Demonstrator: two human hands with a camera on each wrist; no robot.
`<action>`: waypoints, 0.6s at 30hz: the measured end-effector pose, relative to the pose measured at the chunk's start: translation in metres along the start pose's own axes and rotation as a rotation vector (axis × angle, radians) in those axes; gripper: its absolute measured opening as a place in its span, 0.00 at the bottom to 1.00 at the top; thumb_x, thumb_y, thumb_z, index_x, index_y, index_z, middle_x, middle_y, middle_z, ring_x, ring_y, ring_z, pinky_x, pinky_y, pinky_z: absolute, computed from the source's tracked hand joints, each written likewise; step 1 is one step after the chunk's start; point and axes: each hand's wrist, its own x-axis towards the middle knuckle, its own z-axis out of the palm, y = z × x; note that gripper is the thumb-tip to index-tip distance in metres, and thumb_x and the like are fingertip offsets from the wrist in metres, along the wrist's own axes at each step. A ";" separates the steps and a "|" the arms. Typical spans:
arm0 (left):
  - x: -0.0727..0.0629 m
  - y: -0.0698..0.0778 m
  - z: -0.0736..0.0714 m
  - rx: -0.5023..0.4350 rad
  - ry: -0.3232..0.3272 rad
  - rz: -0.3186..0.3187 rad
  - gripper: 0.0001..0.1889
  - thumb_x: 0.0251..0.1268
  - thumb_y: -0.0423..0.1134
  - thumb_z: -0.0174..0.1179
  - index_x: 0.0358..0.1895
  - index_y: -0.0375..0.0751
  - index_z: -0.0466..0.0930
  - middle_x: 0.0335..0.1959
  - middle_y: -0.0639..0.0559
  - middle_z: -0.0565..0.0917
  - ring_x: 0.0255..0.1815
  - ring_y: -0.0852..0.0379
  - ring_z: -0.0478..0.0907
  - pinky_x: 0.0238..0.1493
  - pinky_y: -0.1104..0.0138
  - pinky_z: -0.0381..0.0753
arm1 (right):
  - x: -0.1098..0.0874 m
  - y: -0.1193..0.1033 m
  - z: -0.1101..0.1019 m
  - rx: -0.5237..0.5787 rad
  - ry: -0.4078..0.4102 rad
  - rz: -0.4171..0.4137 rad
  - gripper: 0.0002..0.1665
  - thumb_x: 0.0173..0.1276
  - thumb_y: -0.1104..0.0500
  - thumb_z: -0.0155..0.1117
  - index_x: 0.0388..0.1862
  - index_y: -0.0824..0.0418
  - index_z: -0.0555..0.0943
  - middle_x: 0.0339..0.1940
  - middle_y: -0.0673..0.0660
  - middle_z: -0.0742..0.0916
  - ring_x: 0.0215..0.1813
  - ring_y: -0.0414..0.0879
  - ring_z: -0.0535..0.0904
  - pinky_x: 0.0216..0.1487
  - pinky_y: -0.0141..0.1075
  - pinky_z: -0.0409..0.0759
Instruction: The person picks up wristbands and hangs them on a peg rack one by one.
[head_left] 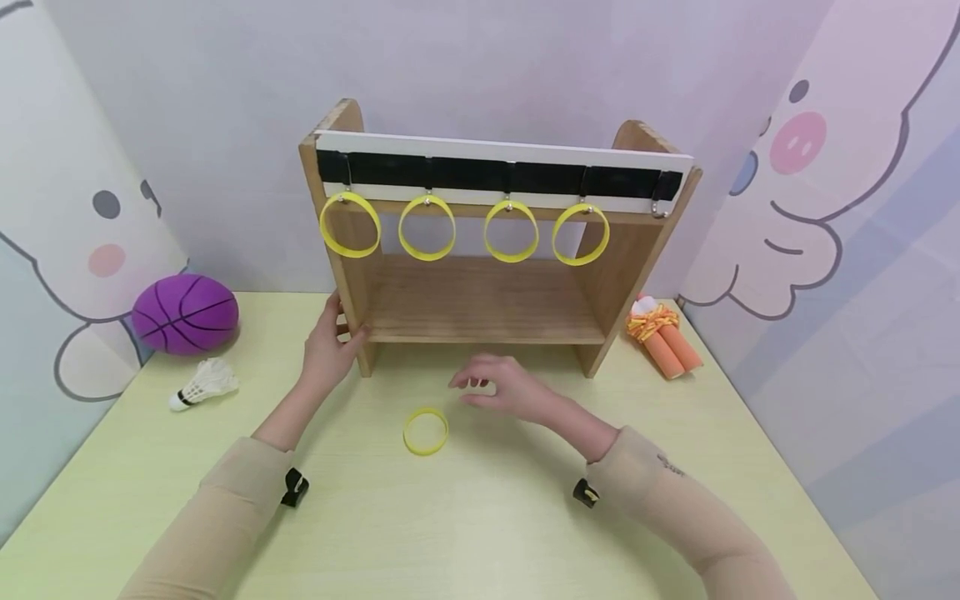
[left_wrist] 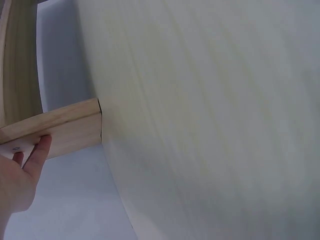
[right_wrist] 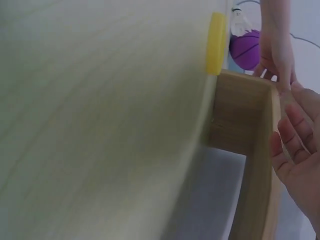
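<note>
A small wooden shelf (head_left: pixel 480 300) stands on the table. My left hand (head_left: pixel 326 354) grips its left side panel, with the thumb at the front edge and the fingers on the outer face; the left wrist view shows fingertips (left_wrist: pixel 44 142) against the wood. Low over the table in front of the shelf is my right hand (head_left: pixel 506 387), fingers loosely bent and holding nothing. To its left a yellow ring (head_left: pixel 425 452) lies flat, apart from the fingers. Several more yellow rings, such as the leftmost ring (head_left: pixel 350 252), hang from hooks along the shelf's top front.
A white board with a black strip (head_left: pixel 472 174) carries the hooks; the far-right hook (head_left: pixel 658 210) is bare. A purple ball (head_left: pixel 186 315) and a shuttlecock (head_left: pixel 206 383) lie left of the shelf. Orange foam-like handles with a bundled cord (head_left: pixel 667 343) lie right. Patterned walls surround the table.
</note>
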 end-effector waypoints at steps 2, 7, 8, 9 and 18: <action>0.000 0.000 0.000 -0.004 0.000 -0.003 0.37 0.67 0.40 0.55 0.75 0.51 0.46 0.61 0.36 0.68 0.53 0.37 0.77 0.41 0.48 0.84 | 0.000 0.003 0.007 -0.004 -0.068 0.009 0.14 0.58 0.64 0.69 0.45 0.59 0.83 0.41 0.52 0.85 0.40 0.45 0.80 0.40 0.30 0.82; 0.001 0.001 0.000 -0.004 -0.002 -0.010 0.37 0.67 0.40 0.55 0.75 0.50 0.46 0.61 0.36 0.68 0.53 0.36 0.76 0.41 0.48 0.84 | 0.002 0.010 0.019 -0.017 -0.197 0.041 0.14 0.60 0.62 0.68 0.46 0.57 0.84 0.42 0.50 0.84 0.42 0.44 0.79 0.43 0.28 0.81; 0.001 0.001 0.000 -0.003 -0.005 -0.013 0.37 0.67 0.40 0.55 0.75 0.50 0.45 0.61 0.36 0.68 0.53 0.36 0.76 0.42 0.48 0.84 | 0.002 0.011 0.020 -0.018 -0.213 0.043 0.14 0.60 0.62 0.68 0.46 0.57 0.84 0.42 0.50 0.84 0.42 0.43 0.79 0.43 0.28 0.81; 0.001 0.001 0.000 -0.001 -0.005 -0.013 0.37 0.67 0.40 0.55 0.75 0.50 0.45 0.61 0.36 0.68 0.53 0.36 0.76 0.42 0.48 0.84 | 0.003 0.012 0.022 -0.021 -0.226 0.040 0.14 0.60 0.62 0.68 0.46 0.57 0.84 0.41 0.51 0.85 0.42 0.43 0.79 0.43 0.28 0.81; 0.000 0.002 0.000 0.009 -0.005 -0.014 0.37 0.67 0.40 0.55 0.75 0.49 0.46 0.62 0.35 0.68 0.53 0.36 0.76 0.42 0.48 0.84 | 0.006 0.024 0.033 -0.062 -0.324 -0.026 0.12 0.61 0.59 0.68 0.45 0.56 0.84 0.40 0.46 0.85 0.45 0.35 0.77 0.49 0.21 0.75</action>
